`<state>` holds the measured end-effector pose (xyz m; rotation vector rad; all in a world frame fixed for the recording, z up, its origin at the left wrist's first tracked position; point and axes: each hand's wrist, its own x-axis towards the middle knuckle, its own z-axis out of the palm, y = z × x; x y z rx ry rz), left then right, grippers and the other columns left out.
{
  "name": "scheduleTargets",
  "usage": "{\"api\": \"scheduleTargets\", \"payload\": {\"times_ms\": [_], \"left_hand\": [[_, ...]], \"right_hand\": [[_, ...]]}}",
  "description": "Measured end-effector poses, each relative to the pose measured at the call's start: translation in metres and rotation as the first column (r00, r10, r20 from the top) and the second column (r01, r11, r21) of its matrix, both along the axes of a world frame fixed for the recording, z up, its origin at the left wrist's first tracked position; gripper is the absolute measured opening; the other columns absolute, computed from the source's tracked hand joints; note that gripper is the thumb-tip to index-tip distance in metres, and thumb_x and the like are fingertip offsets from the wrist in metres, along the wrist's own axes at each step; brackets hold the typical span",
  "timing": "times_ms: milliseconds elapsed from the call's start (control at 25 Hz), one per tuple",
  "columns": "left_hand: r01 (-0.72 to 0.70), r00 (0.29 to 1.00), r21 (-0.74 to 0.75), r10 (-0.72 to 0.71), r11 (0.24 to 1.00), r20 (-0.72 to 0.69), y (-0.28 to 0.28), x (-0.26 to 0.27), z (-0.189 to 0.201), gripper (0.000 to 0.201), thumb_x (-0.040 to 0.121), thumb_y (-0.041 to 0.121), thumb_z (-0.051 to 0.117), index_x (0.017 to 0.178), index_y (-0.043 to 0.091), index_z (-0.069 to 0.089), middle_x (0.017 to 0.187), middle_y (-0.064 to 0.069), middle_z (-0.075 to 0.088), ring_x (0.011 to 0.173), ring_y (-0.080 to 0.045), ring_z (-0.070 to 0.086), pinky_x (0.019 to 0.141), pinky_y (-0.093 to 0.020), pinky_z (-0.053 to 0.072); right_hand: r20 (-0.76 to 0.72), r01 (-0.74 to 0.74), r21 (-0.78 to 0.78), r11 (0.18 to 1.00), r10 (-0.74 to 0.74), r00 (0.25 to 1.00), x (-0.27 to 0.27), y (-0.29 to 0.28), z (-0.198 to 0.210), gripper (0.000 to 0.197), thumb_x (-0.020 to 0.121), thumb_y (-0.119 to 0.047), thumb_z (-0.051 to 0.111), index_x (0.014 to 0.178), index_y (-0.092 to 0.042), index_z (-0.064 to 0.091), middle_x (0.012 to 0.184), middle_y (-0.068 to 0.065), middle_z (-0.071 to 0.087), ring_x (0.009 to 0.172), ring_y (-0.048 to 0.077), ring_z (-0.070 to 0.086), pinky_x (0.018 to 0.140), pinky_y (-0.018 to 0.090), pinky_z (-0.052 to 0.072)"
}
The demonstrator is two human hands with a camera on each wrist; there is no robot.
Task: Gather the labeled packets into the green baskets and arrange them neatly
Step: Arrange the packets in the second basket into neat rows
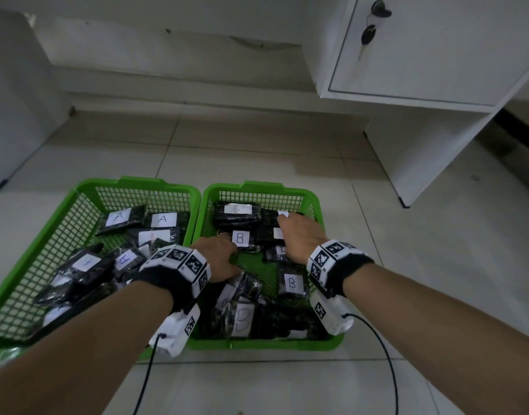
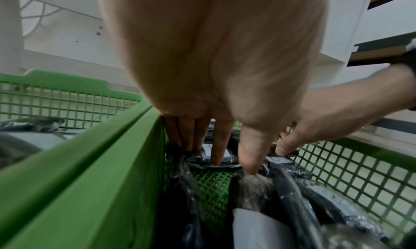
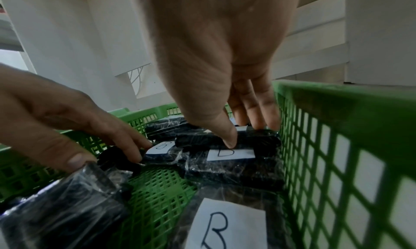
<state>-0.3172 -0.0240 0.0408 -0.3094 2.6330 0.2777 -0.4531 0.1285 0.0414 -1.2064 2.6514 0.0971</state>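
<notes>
Left basket point(image 1: 77, 211) holds packets marked "A" point(image 1: 163, 219); right basket point(image 1: 312, 202), lower centre, packets marked "B" point(image 1: 291, 283). Both hands (left point(image 1: 218, 256), right point(image 1: 302, 235)) press packets with straight fingers, gripping nothing.

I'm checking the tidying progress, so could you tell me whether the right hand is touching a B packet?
Touching. The right wrist view shows the right hand with its thumb tip pressed on a B packet.

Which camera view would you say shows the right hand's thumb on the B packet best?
The right wrist view: the right hand plants its thumb on a B packet there. The head view shows only the hand's back; the left wrist view catches just its fingertips.
</notes>
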Motion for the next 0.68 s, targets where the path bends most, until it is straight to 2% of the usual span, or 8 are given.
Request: {"api": "scheduleTargets", "payload": {"times_ms": [80, 160, 240, 320, 400, 520, 600, 680], "left_hand": [[-0.045, 0.981, 0.102, 0.063, 0.994, -0.181, -0.005, 0.003, 0.003, 0.033, 0.096, 0.034, 0.056, 0.123, 0.018, 0.063, 0.13, -0.003, 0.06, 0.112, -0.02, 0.06, 0.094, -0.03, 0.05], [-0.055, 0.924, 0.113, 0.094, 0.992, -0.371, -0.014, 0.005, 0.01, 0.018, 0.095, 0.026, 0.055, 0.108, 0.021, 0.067, 0.111, 0.001, 0.07, 0.094, -0.015, 0.064, 0.085, -0.029, 0.053], [-0.033, 0.896, -0.044, 0.01, 0.998, -0.445, -0.026, 0.01, 0.012, 0.018, 0.091, 0.027, 0.058, 0.105, 0.029, 0.068, 0.109, 0.008, 0.07, 0.1, -0.013, 0.063, 0.1, -0.035, 0.045], [0.038, 0.941, -0.238, -0.115, 0.971, -0.318, -0.032, 0.016, 0.011, 0.024, 0.085, 0.036, 0.062, 0.108, 0.035, 0.068, 0.114, 0.013, 0.066, 0.117, -0.01, 0.055, 0.118, -0.044, 0.02], [0.12, 0.971, -0.286, -0.172, 0.951, -0.164, -0.029, 0.023, 0.009, 0.029, 0.084, 0.041, 0.064, 0.112, 0.038, 0.068, 0.118, 0.014, 0.06, 0.126, -0.007, 0.046, 0.121, -0.052, 0.001], [0.145, 0.974, -0.239, -0.181, 0.96, -0.134, -0.026, 0.029, 0.006, 0.031, 0.081, 0.044, 0.068, 0.111, 0.04, 0.067, 0.12, 0.015, 0.055, 0.129, -0.007, 0.043, 0.12, -0.055, -0.003], [0.146, 0.975, -0.235, -0.18, 0.961, -0.127, -0.026, 0.031, 0.005, 0.031, 0.079, 0.047, 0.07, 0.11, 0.04, 0.067, 0.121, 0.017, 0.054, 0.13, -0.007, 0.042, 0.12, -0.056, -0.001], [0.151, 0.977, -0.232, -0.18, 0.961, -0.111, -0.027, 0.033, 0.005, 0.034, 0.08, 0.048, 0.069, 0.112, 0.041, 0.066, 0.127, 0.016, 0.053, 0.133, -0.007, 0.039, 0.12, -0.056, -0.001]], "right_hand": [[0.01, 0.003, -0.014, 1.0, -0.003, 1.0, 0.001, 0.001, 0.004, 0.034, 0.084, -0.005, 0.069, 0.116, -0.006, 0.058, 0.111, 0.014, 0.06, 0.102, 0.033, 0.064, 0.08, 0.039, 0.053], [0.008, -0.004, -0.053, 0.999, 0.005, 1.0, 0.003, 0.004, 0.009, 0.021, 0.082, -0.008, 0.072, 0.102, -0.007, 0.064, 0.097, 0.013, 0.063, 0.094, 0.033, 0.066, 0.074, 0.035, 0.052], [0.104, -0.002, -0.073, 0.997, 0.009, 0.995, 0.007, 0.007, 0.01, 0.01, 0.08, -0.009, 0.075, 0.089, -0.008, 0.071, 0.084, 0.007, 0.065, 0.086, 0.03, 0.068, 0.07, 0.031, 0.05], [0.303, 0.024, -0.075, 0.997, -0.001, 0.953, 0.016, 0.009, 0.011, 0.016, 0.077, -0.013, 0.082, 0.091, -0.016, 0.076, 0.087, -0.002, 0.07, 0.085, 0.02, 0.068, 0.073, 0.028, 0.053], [0.426, 0.005, -0.084, 0.996, 0.031, 0.904, 0.031, 0.006, 0.012, 0.036, 0.076, -0.019, 0.086, 0.109, -0.019, 0.073, 0.103, -0.004, 0.07, 0.096, 0.017, 0.067, 0.082, 0.03, 0.055], [0.518, -0.057, -0.068, 0.996, 0.084, 0.851, 0.062, -0.007, 0.015, 0.058, 0.085, -0.03, 0.079, 0.138, -0.02, 0.055, 0.133, 0.0, 0.061, 0.118, 0.021, 0.06, 0.097, 0.034, 0.052], [0.527, -0.064, -0.037, 0.997, 0.074, 0.846, 0.075, -0.017, 0.014, 0.036, 0.094, -0.038, 0.066, 0.123, -0.018, 0.062, 0.125, 0.007, 0.064, 0.112, 0.026, 0.061, 0.087, 0.032, 0.051], [0.533, -0.033, -0.009, 0.999, 0.033, 0.845, 0.078, -0.02, 0.017, 0.031, 0.097, -0.038, 0.06, 0.107, -0.01, 0.068, 0.106, 0.009, 0.065, 0.095, 0.025, 0.063, 0.073, 0.029, 0.048]]}}
